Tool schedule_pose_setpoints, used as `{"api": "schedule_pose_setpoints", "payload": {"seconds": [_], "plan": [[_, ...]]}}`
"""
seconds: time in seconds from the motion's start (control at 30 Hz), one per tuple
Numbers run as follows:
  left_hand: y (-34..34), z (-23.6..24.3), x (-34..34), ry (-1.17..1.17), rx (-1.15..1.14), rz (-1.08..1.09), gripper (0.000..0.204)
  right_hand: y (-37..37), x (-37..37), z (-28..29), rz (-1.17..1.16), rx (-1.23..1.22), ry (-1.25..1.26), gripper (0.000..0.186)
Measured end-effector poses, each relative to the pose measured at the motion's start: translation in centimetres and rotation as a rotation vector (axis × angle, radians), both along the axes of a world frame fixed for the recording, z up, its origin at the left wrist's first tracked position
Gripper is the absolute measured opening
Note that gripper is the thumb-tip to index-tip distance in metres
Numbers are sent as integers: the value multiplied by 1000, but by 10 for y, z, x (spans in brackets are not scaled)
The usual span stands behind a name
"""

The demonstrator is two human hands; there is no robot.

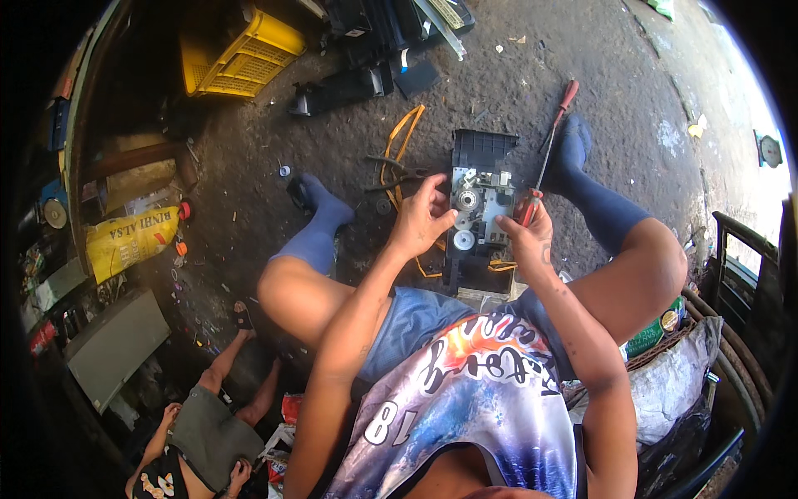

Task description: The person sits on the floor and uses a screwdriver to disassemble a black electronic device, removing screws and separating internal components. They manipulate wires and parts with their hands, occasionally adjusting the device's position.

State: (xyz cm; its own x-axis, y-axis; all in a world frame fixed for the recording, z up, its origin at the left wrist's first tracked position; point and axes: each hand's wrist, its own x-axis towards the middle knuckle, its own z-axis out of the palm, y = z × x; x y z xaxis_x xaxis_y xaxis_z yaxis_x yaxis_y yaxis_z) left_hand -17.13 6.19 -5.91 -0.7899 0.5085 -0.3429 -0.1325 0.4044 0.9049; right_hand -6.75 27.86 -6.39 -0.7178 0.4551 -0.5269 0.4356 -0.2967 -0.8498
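Between my legs on the ground lies a black plastic assembly with a metal gear mechanism (485,200) on it, showing round white and grey gears. My left hand (422,220) is at its left edge, thumb and fingers apart; whether the fingertips touch it is unclear. In my right hand (532,239), at the right edge, is a red-and-black-handled screwdriver (527,208), its shaft pointing away from me. The thumb of that hand rests near the mechanism. A second red-handled screwdriver (569,94) lies farther off by my right foot. Dark-handled pliers (397,171) lie beyond my left hand.
Orange strapping (405,137) loops over the ground beside the pliers. Black plastic parts (345,91) and a yellow crate (253,58) are at the far side. Another person (208,432) sits at lower left, near a grey panel (116,349). Metal bars (736,366) stand at right.
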Motion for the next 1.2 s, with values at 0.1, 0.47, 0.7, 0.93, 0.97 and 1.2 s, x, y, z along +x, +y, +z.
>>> {"api": "schedule_pose_setpoints", "payload": {"seconds": [0.1, 0.47, 0.7, 0.93, 0.97, 1.2], "plan": [[2, -2, 3, 17, 23, -1, 71, 4, 3, -5, 6, 17, 2, 35], [5, 9, 1, 6, -15, -64, 71, 10, 2, 7, 49, 40, -15, 36], [-1, 20, 10, -79, -21, -62, 70, 4, 23, 12, 103, 58, -50, 35], [-8, 21, 22, -118, -12, -62, 75, -2, 38, 17, 151, 49, -69, 37], [-10, 22, 23, -119, -11, -55, 75, -2, 37, 22, 185, 68, -88, 37], [-20, 14, 32, -258, 90, -40, 96, 0, 37, 41, 299, 56, -214, 37]]}}
